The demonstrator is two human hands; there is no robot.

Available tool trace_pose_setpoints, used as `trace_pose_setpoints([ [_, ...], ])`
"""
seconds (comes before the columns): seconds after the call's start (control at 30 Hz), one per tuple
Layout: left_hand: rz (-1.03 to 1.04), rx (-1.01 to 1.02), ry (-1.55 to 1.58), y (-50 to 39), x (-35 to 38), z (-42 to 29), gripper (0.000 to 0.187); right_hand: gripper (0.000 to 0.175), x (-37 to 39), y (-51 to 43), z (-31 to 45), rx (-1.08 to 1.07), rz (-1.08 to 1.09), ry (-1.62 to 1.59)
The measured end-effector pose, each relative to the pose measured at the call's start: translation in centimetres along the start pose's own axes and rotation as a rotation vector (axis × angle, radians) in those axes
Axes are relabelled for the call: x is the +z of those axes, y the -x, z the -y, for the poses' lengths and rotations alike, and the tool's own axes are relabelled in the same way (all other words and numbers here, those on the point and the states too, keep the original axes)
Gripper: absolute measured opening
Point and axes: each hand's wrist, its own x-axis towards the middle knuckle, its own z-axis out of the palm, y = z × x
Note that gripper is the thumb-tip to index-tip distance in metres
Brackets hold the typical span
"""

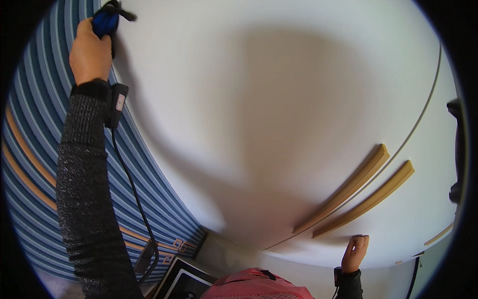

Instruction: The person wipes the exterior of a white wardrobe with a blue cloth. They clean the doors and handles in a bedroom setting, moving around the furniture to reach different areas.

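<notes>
My left hand (pixel 91 54) is raised at the upper left, gripping a dark blue and black item (pixel 105 22) by the left edge of a large white panel (pixel 194 112). The item is blurred, so I cannot tell its exact kind. A black strap-like piece sticks out from its top. Low on the right, my right hand (pixel 356 254) has its fingers curled in front of the white surface. Whether it holds something small is not visible. Above it are two long gold-coloured handles (pixel 343 188) (pixel 368 203), one each side of a seam between white panels.
Blue ribbed wall panelling (pixel 41 93) with orange stripes runs along the left. From a black device (pixel 117 105) at my left wrist hangs a black cable (pixel 129 172). Below are a black box (pixel 186 280) and red fabric (pixel 257 286). A dark object (pixel 458 149) stands at the right rim.
</notes>
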Motion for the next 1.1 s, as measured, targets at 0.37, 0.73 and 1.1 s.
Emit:
trace_pose_setpoints([
  [0.37,0.290,-0.123,0.103,14.5,-2.6,1.4,0.035,0.010,0.3,0.2,-0.1,-0.012,-0.033,0.012],
  [0.73,-0.004,0.114,0.054,-3.2,-0.8,0.0,0.044,0.010,0.0,0.0,0.2,0.004,-0.004,0.005],
  [1.1,0.025,0.220,0.215,10.9,-0.6,2.0,0.052,0.008,0.2,0.0,0.6,0.038,-0.025,0.031],
])
